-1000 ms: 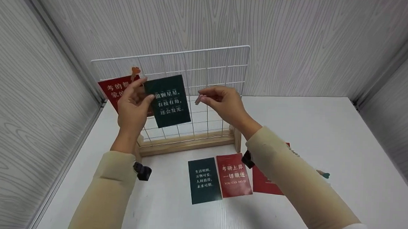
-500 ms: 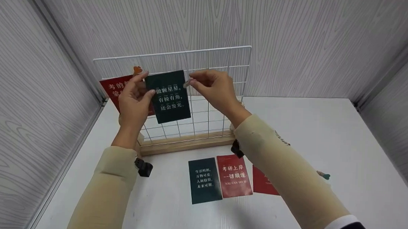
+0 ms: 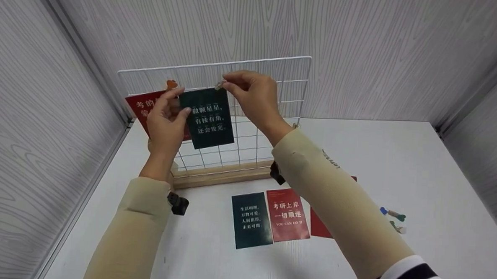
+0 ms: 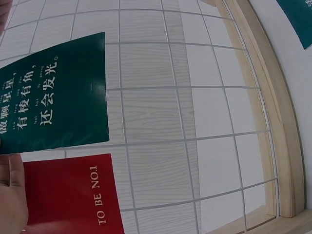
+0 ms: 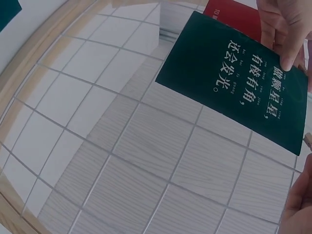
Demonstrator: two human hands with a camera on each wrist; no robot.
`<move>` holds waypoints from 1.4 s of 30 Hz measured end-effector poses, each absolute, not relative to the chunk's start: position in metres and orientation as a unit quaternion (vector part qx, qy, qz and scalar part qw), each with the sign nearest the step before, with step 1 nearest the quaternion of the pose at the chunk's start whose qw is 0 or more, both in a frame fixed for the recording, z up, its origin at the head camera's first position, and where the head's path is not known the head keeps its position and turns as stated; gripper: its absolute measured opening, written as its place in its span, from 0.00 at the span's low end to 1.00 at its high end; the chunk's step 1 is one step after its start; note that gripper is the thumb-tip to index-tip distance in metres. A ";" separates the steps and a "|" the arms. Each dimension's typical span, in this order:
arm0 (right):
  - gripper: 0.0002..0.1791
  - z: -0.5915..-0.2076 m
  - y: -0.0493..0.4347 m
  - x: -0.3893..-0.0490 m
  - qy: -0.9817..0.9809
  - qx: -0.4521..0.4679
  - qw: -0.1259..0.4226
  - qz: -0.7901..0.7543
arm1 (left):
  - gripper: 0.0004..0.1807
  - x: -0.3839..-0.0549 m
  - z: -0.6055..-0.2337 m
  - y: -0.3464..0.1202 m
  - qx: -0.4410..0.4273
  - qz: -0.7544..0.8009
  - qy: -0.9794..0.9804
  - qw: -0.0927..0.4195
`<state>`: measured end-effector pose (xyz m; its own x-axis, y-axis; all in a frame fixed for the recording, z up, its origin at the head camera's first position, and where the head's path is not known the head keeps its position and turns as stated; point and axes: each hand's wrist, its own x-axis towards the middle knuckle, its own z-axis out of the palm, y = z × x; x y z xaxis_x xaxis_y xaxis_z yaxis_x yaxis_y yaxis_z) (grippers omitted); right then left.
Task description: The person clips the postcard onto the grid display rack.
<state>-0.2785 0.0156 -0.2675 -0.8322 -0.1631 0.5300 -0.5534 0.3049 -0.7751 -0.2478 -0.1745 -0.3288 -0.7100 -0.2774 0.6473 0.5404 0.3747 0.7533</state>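
A dark green card (image 3: pixel 209 119) with white lettering is held against the white wire grid (image 3: pixel 249 131). My left hand (image 3: pixel 166 121) pinches the card's left edge between thumb and fingers. At the card's upper right corner my right hand (image 3: pixel 254 95) pinches a small pale clip (image 3: pixel 220 85). Whether the clip bites the card or the wire cannot be told. Behind my left hand hangs a red card (image 3: pixel 143 103), with an orange clip (image 3: pixel 171 84) at its top. In the right wrist view, the green card (image 5: pixel 234 78) overlaps the red card (image 5: pixel 234 17).
The grid stands in a wooden base (image 3: pixel 221 176) on a white table (image 3: pixel 202 246). In front lie a green card (image 3: pixel 252 221), a red card (image 3: pixel 288 216) and another red card (image 3: pixel 320 224), partly under my right sleeve. Several small clips (image 3: pixel 396 214) lie at the right.
My right hand has moved left and up with the clip, from beside the green card to its upper right corner. The left hand has raised the card slightly.
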 end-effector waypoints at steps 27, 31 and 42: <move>0.09 -0.258 0.002 -0.280 -0.846 0.217 0.186 0.450 | 0.19 -0.247 -0.330 -0.162 -0.062 -0.506 -0.749 0.423; 0.10 -0.257 0.001 -0.280 -0.854 0.217 0.187 0.435 | 0.19 -0.247 -0.330 -0.163 -0.059 -0.502 -0.750 0.426; 0.13 -0.261 -0.002 -0.280 -0.869 0.249 0.230 0.360 | 0.19 -0.249 -0.334 -0.164 -0.066 -0.474 -0.761 0.438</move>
